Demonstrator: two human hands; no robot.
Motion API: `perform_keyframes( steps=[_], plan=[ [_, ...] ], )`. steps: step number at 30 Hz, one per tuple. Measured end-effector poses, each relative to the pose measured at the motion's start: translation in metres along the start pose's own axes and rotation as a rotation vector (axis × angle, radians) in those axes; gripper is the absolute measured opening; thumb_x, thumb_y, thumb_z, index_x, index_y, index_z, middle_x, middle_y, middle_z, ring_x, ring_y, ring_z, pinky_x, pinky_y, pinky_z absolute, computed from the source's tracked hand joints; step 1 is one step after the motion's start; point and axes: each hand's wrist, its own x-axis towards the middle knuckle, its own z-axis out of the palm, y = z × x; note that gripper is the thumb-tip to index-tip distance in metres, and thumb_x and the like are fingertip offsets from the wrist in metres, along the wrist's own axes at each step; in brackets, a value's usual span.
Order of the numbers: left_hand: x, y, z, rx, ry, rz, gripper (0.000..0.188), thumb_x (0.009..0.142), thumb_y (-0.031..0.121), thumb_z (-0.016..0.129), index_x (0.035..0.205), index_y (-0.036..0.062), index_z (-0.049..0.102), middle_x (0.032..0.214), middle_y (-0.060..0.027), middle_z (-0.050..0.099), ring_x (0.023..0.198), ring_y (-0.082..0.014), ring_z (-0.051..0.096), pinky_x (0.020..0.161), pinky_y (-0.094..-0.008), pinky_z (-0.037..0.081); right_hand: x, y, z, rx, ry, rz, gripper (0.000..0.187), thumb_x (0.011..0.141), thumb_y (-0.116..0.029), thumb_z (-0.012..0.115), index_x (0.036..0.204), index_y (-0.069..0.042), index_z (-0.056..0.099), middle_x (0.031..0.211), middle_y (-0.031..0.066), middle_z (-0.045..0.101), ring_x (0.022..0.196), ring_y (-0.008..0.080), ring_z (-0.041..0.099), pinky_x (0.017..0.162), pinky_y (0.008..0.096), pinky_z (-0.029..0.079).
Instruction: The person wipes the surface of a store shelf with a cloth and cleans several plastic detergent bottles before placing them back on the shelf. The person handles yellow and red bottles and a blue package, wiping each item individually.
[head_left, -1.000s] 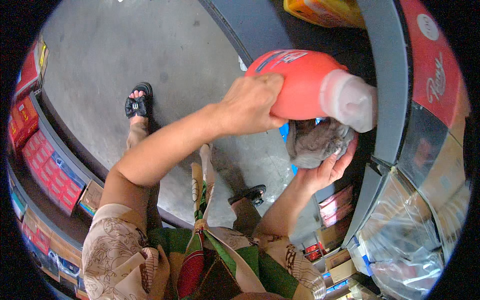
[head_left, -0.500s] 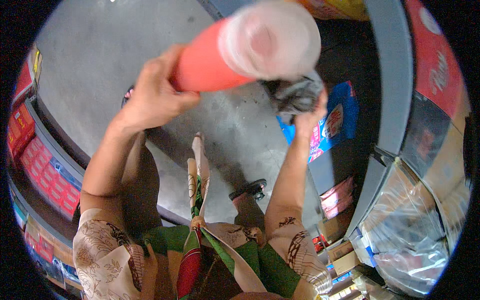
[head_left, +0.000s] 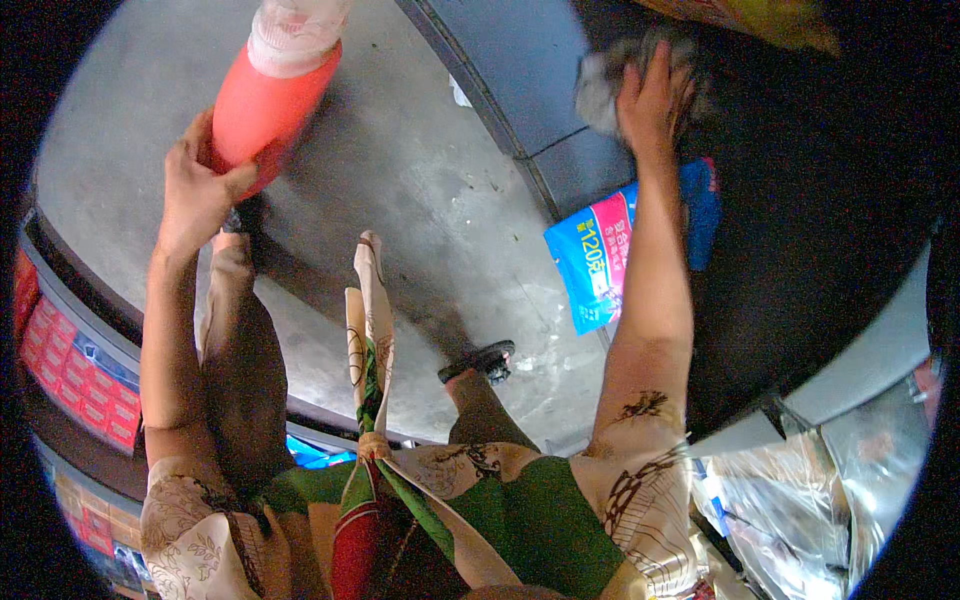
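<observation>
At the upper left, my left hand (head_left: 198, 190) is wrapped round the lower part of a pinkish-red plastic bottle (head_left: 270, 115). The bottle tilts away from me, and its wide, whitish translucent top runs to the picture's upper edge. At the upper right, my right hand (head_left: 652, 108) has a crumpled grey cloth (head_left: 600, 92) under its palm and fingers, pressed onto a dark shelf surface. Motion blurs the cloth's edges. Beneath my right forearm lies a blue and pink plastic packet (head_left: 590, 265), partly covered by the arm.
A grey shelf edge (head_left: 500, 110) runs along the concrete floor (head_left: 400, 130). Yellow packaging (head_left: 760, 20) sits at the far right. Plastic-wrapped goods (head_left: 790, 500) stand at the lower right, and red boxes (head_left: 80, 375) fill a shelf on the left.
My left hand has carried the bottle left and lower. My right hand has reached farther out and to the right, bringing the cloth down onto the shelf. My view has shifted too.
</observation>
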Motion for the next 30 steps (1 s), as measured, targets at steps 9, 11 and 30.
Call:
perform_keyframes(
  steps=[9, 11, 30],
  plan=[
    [0.007, -0.007, 0.009, -0.043, -0.075, 0.014, 0.045, 0.062, -0.003, 0.058, 0.106, -0.0044, 0.051, 0.093, -0.0043, 0.057, 0.088, -0.0099, 0.051, 0.079, -0.023, 0.042, -0.008, 0.148, 0.017, -0.307, -0.031, 0.019, 0.052, 0.087, -0.024, 0.044, 0.134, -0.007, 0.031, 0.118, 0.026, 0.046, 0.107, 0.0428, 0.041, 0.092, 0.0504, 0.033],
    [0.005, -0.005, 0.002, 0.019, -0.146, -0.061, 0.045, 0.061, -0.003, 0.058, 0.105, -0.0036, 0.051, 0.092, -0.0044, 0.057, 0.088, -0.0091, 0.051, 0.078, -0.0224, 0.042, -0.033, 0.15, 0.008, -0.319, -0.13, 0.191, 0.051, 0.086, -0.023, 0.045, 0.133, -0.006, 0.032, 0.118, 0.0279, 0.045, 0.107, 0.0437, 0.041, 0.092, 0.0506, 0.033],
    [-0.006, -0.098, -0.025, 0.215, -0.072, 0.166, 0.03, 0.067, 0.0, 0.066, 0.096, -0.0026, 0.059, 0.092, -0.0097, 0.064, 0.088, -0.0163, 0.059, 0.077, -0.0301, 0.046, -0.192, -0.165, -0.06, 0.449, -0.591, 0.076, 0.048, 0.076, -0.003, 0.055, 0.123, -0.004, 0.045, 0.118, 0.0268, 0.046, 0.104, 0.0393, 0.048, 0.092, 0.0409, 0.038]
  ],
)
